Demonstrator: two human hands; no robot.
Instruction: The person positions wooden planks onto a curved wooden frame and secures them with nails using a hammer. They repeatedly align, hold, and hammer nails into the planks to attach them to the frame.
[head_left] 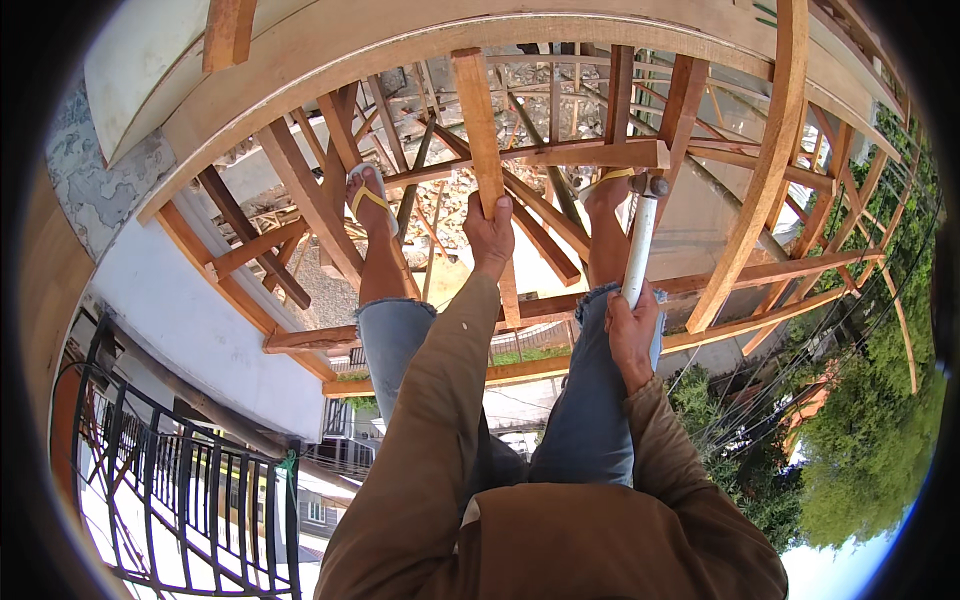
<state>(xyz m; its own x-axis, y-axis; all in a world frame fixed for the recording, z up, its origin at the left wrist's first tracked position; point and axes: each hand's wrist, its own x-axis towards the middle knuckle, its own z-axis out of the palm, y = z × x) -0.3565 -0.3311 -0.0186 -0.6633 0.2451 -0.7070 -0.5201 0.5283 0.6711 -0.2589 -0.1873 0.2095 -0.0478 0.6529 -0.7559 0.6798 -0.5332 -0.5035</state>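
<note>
My left hand [488, 232] is closed around an upright-looking wooden rafter [477, 120] in the middle of the view. The rafter's lower part passes behind the hand to a long cross beam [545, 308]. My right hand [631, 335] grips the pale handle of a hammer [640, 245] in front of my right knee. The hammer's dark metal head points away from me, close to the end of a horizontal wooden piece [600, 154] and apart from my left hand.
My sandalled feet rest on the timber frame, the left sandal [372, 198] beside a slanted post [310, 200]. Rubble [455, 215] lies far below through the gaps. A white wall [220, 310] and black railing [190, 480] are at left; cables and trees [870, 440] at right.
</note>
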